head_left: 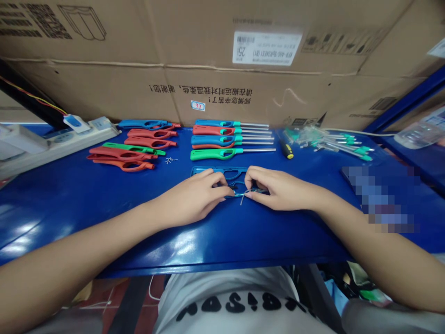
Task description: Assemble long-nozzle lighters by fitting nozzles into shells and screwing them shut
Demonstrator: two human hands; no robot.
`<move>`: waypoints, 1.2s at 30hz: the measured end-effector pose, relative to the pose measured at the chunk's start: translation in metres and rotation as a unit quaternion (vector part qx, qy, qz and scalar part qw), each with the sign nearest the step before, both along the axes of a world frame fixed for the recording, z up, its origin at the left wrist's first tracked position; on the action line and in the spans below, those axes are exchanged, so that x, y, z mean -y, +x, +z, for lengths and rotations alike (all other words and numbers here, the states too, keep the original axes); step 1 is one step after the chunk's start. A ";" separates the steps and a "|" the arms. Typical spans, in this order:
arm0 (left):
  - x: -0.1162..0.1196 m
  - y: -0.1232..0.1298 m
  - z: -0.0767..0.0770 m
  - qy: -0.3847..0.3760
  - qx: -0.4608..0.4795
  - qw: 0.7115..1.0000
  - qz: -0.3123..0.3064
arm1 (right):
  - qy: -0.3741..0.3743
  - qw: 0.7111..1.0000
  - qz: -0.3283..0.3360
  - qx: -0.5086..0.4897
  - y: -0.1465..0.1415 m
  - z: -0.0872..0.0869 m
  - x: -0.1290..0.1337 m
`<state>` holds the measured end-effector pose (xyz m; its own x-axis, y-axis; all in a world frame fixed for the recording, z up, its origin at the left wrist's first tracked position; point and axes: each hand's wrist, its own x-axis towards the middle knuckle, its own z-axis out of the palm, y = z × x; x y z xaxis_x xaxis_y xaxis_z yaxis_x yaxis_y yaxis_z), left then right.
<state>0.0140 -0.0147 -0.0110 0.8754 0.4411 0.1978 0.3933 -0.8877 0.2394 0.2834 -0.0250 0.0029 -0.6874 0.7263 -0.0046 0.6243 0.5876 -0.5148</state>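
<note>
Both hands meet over the middle of the blue table. My left hand [200,197] is closed on a small blue piece [236,194], its fingertips pinched around the left part. The fingers of my right hand [273,188] pinch a thin pale wire [242,199] at the right side of that piece. Just beyond my hands lies a blue lighter shell [222,170], partly covered by the fingers. Details of the piece between the hands are too small to tell. Behind, green [212,154], blue and red lighters with metal rods lie in a stack.
Red, blue and green lighter bodies [139,143] lie at the left, near small metal pins [169,160] and a power strip [66,141]. At right are a yellow-black tool [287,149], bagged rods with teal parts [333,141] and a blurred dark object [378,199]. A cardboard box [208,55] stands behind.
</note>
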 end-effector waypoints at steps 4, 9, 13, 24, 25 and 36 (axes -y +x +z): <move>0.000 0.000 0.000 -0.005 0.000 1.000 0.002 | -0.004 1.000 -0.008 -0.002 0.000 -0.001 -0.001; 0.001 0.000 0.001 0.003 -0.016 1.000 0.005 | 0.007 0.999 -0.049 -0.023 -0.001 -0.002 -0.003; 0.001 -0.001 0.001 0.005 -0.021 1.000 0.006 | -0.017 0.998 -0.053 -0.030 -0.002 -0.003 -0.003; 0.001 0.000 0.002 0.002 -0.023 1.000 0.008 | -0.200 0.946 -0.026 -0.254 -0.007 -0.013 -0.006; 0.001 0.000 0.002 0.002 -0.023 1.000 0.009 | -0.201 0.946 -0.027 -0.252 -0.007 -0.013 -0.006; 0.000 -0.001 0.002 0.011 -0.021 1.000 0.006 | -0.144 0.969 -0.061 -0.189 -0.009 -0.011 -0.003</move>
